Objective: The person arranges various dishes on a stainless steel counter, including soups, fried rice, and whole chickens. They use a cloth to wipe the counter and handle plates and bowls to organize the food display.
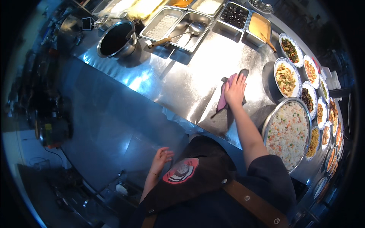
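Note:
My right hand [235, 90] lies flat, fingers stretched forward, over a purple and dark cloth [223, 102] on the stainless steel counter [182, 85]. Part of the cloth is hidden under the palm. My left hand [163, 157] hangs beside my dark apron, away from the counter, with its fingers loosely bent and nothing in it. To the right of my right forearm stands a large round metal pan [288, 136] of fried rice with bits of carrot and green.
Along the far side stand a steel pot [115, 40] and several steel trays [161, 24]; a wooden-handled ladle [171, 38] lies across two. A wooden handle sticks out of a yellow-filled tray [259, 27]. Plates of cooked food [286, 78] crowd the right side. The counter's near edge [155, 101] runs diagonally.

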Motion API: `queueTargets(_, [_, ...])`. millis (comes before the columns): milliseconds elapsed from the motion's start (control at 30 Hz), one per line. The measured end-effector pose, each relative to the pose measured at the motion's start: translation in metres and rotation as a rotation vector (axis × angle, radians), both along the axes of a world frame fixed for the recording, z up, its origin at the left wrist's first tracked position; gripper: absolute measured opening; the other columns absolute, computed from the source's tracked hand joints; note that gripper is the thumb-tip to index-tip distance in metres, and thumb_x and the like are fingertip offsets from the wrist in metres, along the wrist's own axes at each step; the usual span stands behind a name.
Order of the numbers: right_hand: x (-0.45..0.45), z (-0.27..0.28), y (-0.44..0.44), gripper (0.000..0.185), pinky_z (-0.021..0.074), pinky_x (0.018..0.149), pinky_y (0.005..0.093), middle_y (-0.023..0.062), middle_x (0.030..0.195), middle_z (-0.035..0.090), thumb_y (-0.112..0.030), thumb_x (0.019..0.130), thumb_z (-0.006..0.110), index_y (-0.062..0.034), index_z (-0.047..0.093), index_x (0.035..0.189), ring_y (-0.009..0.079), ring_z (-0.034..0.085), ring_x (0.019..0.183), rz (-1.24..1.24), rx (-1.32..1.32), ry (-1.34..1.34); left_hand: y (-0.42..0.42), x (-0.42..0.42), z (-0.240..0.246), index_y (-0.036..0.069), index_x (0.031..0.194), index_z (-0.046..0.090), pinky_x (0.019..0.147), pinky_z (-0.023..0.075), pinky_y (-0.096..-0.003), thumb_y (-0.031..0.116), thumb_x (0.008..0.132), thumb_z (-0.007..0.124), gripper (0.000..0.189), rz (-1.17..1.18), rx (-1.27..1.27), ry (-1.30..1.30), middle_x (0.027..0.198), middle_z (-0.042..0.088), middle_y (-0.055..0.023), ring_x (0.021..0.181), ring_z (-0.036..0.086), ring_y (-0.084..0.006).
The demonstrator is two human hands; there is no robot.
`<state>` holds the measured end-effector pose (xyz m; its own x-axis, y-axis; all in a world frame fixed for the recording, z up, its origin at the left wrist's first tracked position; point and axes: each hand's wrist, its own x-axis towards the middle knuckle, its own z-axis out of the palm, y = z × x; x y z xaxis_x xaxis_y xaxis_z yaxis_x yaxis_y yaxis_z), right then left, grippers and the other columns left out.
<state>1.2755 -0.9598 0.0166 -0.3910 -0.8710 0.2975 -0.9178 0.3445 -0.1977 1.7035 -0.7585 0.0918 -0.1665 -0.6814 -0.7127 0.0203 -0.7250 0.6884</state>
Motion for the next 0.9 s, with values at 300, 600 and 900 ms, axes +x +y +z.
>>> queueTargets(300, [-0.048,-0.017,-0.252,0.061,0.0181,0.117,0.0475,0.0200,0.154,0.026,-0.038,0.096,0.042,0.0003,0.036,0.144,0.0365,0.020,0.144,0.192,0.106,0.150,-0.068,0.078,-0.007,0.008,0.122,0.049,0.076,0.0513,-0.0309,0.022,0.100,0.049,0.026,0.041,0.160,-0.393,0.106,0.064,-0.0086,0.099,0.063,-0.0178])
queueTargets(600, [0.132,0.025,-0.105,0.079,0.0162,0.114,0.0557,0.0306,0.149,0.028,-0.045,0.088,0.055,0.0113,0.035,0.140,0.0437,0.022,0.141,0.497,0.109,-0.072,-0.117,0.107,-0.002,0.010,0.126,0.049,0.085,0.0486,-0.0320,0.024,0.101,0.048,0.028,-0.145,0.128,-0.407,0.113,0.064,-0.0088,0.105,0.062,-0.0172])
queueTargets(900, [0.290,0.025,-0.155,0.070,0.0118,0.116,0.0526,0.0258,0.154,0.021,-0.032,0.089,0.053,0.0079,0.031,0.143,0.0375,0.017,0.145,0.536,0.179,-0.182,-0.184,0.181,-0.018,0.009,0.125,0.049,0.084,0.0485,-0.0307,0.020,0.101,0.048,0.027,-0.197,-0.044,-0.369,0.111,0.065,-0.0086,0.102,0.062,-0.0165])
